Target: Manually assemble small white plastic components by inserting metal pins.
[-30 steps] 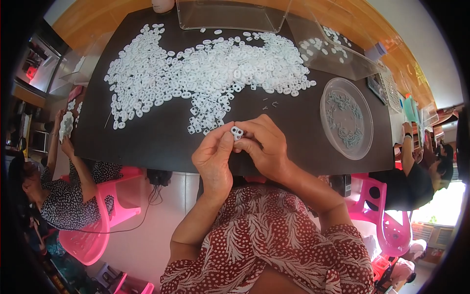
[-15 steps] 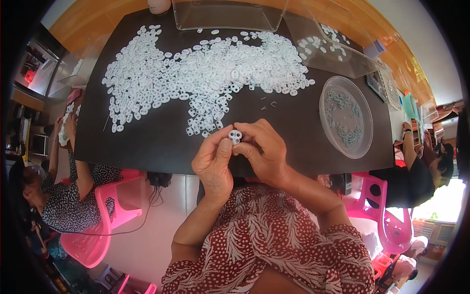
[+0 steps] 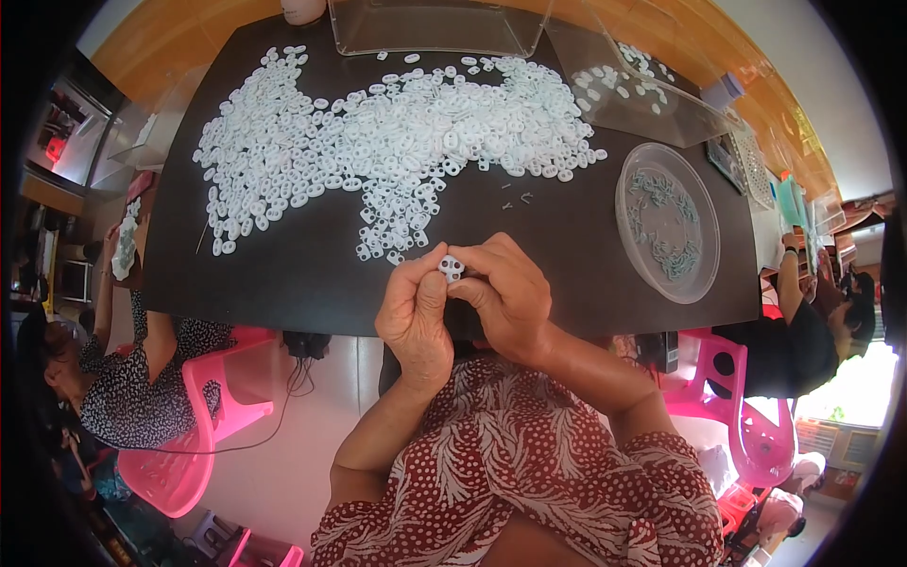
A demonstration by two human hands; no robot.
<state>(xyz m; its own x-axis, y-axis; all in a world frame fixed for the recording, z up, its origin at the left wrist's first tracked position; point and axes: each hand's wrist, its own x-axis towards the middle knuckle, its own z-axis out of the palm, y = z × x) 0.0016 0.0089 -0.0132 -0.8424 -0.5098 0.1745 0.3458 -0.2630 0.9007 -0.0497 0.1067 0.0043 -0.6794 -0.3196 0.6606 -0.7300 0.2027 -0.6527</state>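
1. Above the near part of the dark surface (image 3: pixel 576 269), just in front of the body, a small white piece (image 3: pixel 452 268) with dark round holes sits between the fingertips of both hands.
2. The left grip (image 3: pixel 416 321) is closed on this piece from its left side, thumb raised against it; whether the farther fingers also touch it cannot be told.
3. The right grip (image 3: pixel 511 298) pinches the same piece from its right side, thumb and forefinger meeting at it, the other fingers curled and partly hidden.
4. Just beyond the hands, a tongue of loose white pieces (image 3: pixel 397 217) points toward them and joins a broad heap (image 3: pixel 416 128) of similar oval and squarish pieces, spread over the middle and left of the surface.
5. Right of that tongue, apart from the heap, lie a few small grey prongs (image 3: pixel 525 197).
6. Farther right stands a round clear tub (image 3: pixel 675 300), with grey-green bits (image 3: pixel 652 185) scattered in a loose ring inside.
7. At the far edge rests a clear rectangular tray (image 3: pixel 435 52); a clear bin (image 3: pixel 675 132) stands at the far right corner, with white pieces showing through it.
8. Pink chairs (image 3: pixel 184 454) and seated co-workers (image 3: pixel 123 402) flank the surface.
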